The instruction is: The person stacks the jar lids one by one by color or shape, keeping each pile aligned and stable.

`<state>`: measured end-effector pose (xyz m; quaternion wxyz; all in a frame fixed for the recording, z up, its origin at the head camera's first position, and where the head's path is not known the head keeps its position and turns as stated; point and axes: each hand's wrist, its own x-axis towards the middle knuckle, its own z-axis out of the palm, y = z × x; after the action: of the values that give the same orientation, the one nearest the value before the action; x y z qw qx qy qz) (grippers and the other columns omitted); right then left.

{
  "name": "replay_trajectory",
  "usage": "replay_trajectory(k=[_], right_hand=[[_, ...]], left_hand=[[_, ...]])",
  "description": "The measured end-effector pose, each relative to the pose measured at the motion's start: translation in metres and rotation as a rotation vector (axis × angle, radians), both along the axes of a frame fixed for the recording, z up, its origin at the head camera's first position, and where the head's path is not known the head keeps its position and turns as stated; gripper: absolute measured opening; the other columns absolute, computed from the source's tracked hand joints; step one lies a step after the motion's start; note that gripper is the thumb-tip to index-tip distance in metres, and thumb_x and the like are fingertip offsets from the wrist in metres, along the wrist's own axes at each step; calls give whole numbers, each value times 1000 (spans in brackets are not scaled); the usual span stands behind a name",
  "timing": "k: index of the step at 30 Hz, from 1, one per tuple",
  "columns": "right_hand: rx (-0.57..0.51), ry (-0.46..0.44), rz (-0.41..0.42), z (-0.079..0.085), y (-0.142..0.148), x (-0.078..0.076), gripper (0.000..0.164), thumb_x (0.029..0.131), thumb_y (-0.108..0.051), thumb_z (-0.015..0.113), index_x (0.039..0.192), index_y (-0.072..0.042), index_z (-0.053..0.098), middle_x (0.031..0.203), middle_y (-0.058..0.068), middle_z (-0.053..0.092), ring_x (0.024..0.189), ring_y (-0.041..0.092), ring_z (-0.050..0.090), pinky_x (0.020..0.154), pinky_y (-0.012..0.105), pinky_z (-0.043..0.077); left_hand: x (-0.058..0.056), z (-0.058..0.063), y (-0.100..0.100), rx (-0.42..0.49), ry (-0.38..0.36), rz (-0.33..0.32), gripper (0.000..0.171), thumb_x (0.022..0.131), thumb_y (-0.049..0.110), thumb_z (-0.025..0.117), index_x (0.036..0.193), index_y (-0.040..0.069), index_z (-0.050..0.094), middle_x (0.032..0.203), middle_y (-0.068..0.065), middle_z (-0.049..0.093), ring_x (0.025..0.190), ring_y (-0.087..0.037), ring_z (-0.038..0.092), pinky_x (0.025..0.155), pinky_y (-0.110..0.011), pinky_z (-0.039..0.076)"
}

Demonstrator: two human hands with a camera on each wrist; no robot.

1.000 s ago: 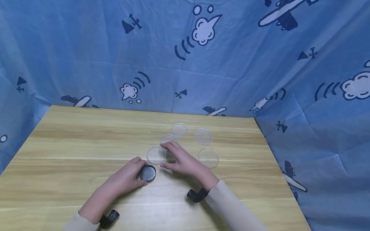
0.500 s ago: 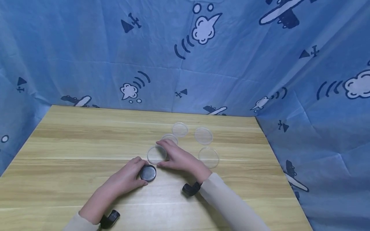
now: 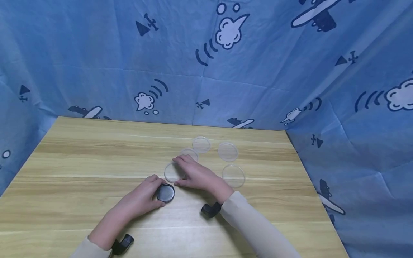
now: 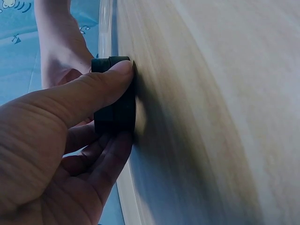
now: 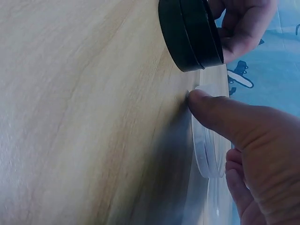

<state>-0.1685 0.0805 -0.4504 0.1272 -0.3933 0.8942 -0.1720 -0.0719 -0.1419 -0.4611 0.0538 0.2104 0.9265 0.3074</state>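
Note:
My left hand grips a low black cylinder with a grey, glassy top. The cylinder stands on the table, thumb on its near side and fingers behind. In the left wrist view, thumb and fingers curl round the black cylinder, whose side has a seam. My right hand spans a clear petri dish just beyond the cylinder, thumb at the near edge and fingers at the far edge. In the right wrist view, the right thumb touches the rim of the petri dish; the fingertips are hidden.
More clear round dishes lie flat behind and to the right: one dish near the right fingers, another at the back, and two on the right, a dish and a dish. Blue printed cloth surrounds the wooden table.
My right hand has moved a little left, and its fingers and thumb have come round the nearest petri dish. The left hand keeps its grip on the black cylinder, which stays in place.

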Motion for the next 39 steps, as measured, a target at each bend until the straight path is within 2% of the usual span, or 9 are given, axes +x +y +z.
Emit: replay_trajectory(k=[12,22,39], right_hand=[[22,17,8,-1,-2,0,79,94,-36,78,156,-3,42,155,14,49,148,27,44,125,37,39],[-4,9,8,-3,-1,-3,77,91,-35,81,152,-4,45,150,13,52,144,26,47,122,37,42],[-53,-6,-29,-2,2,-2,79,91,-35,82,152,-2,46,150,14,51,143,26,49,123,37,42]], left_hand=[[0,1,1,-3,-13,6,50,75,18,92,117,5,69,102,0,61,92,-10,58,86,-34,57],[-1,0,1,2,1,0,49,75,17,92,116,4,69,100,0,60,90,-9,57,83,-33,56],[1,0,1,-1,-9,15,52,75,18,93,118,3,69,101,0,61,90,-9,57,85,-34,57]])
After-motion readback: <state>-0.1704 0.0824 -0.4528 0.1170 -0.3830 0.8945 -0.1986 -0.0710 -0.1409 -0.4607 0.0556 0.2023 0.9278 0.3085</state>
